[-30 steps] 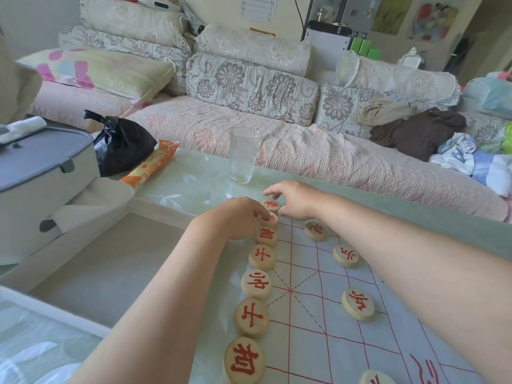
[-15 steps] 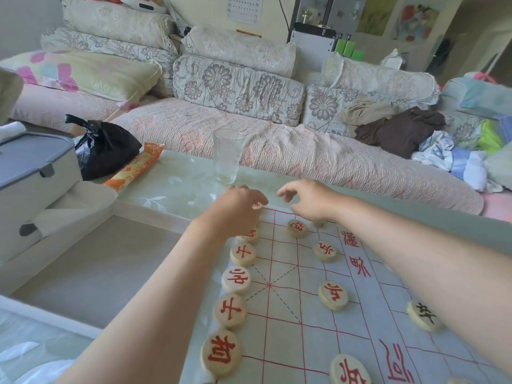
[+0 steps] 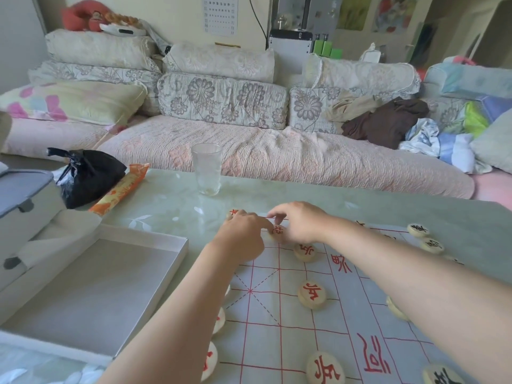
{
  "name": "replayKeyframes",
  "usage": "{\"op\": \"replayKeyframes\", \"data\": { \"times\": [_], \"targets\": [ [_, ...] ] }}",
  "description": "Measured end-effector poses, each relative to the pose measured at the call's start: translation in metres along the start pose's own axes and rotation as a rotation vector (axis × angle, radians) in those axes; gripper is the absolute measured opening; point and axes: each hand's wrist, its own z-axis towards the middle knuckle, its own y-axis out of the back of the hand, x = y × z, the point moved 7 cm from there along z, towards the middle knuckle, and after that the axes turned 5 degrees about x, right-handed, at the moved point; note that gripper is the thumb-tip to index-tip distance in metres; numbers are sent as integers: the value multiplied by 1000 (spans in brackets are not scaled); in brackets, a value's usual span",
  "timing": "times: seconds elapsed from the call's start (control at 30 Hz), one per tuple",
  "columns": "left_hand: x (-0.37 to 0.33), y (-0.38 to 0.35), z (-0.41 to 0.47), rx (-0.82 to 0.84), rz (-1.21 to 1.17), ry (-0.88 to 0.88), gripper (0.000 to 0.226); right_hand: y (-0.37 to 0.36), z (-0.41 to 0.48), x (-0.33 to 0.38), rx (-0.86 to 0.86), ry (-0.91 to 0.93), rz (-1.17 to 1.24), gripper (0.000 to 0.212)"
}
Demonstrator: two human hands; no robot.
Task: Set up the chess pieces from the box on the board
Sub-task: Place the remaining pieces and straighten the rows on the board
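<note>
On gridded board point(image 3: 291, 339), both hands point(image 3: 243, 234) point(image 3: 300, 221) touching round wooden piece point(image 3: 278, 231)

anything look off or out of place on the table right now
Nothing spilled or broken. The glass stands upright beyond the board, and the box lies open with no pieces showing. Both hands, left and right, meet at a red piece near the far edge.

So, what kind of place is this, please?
Most likely a home living room: a long sofa piled with cushions and loose clothes, and a low table where both hands arrange pieces on a chess board.
</note>
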Motion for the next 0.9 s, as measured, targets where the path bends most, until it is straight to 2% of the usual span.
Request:
{"op": "replayKeyframes", "data": {
  "times": [0.13, 0.3, 0.43, 0.5, 0.6, 0.77, 0.9],
  "targets": [
    [1, -8, 5, 49, -5, 37, 63, -4, 0, -5, -1, -14, 22, 56],
    [-2, -10, 12, 20, -5, 26, 55, 7, 1, -10, -5, -6, 97, 63],
    [-12, -3, 13, -97, 3, -12, 44, 40, -4, -45, -136, -115, 184, 47],
    [-14, -1, 16, -133, 7, -4, 42, 41, -6, -63, -122, -171, 115, 45],
    [-13, -6, 22, -104, 21, 19, 38, 30, -5, -73, -57, -206, 89, 44],
    [-10, -14, 27, -104, 30, 23, 26, 11, 3, -70, -34, -254, 51, 67],
    [-6, -16, 29, -120, -24, 30, 25, 6, 12, -67, -32, -195, 46, 49]
  ]
}}
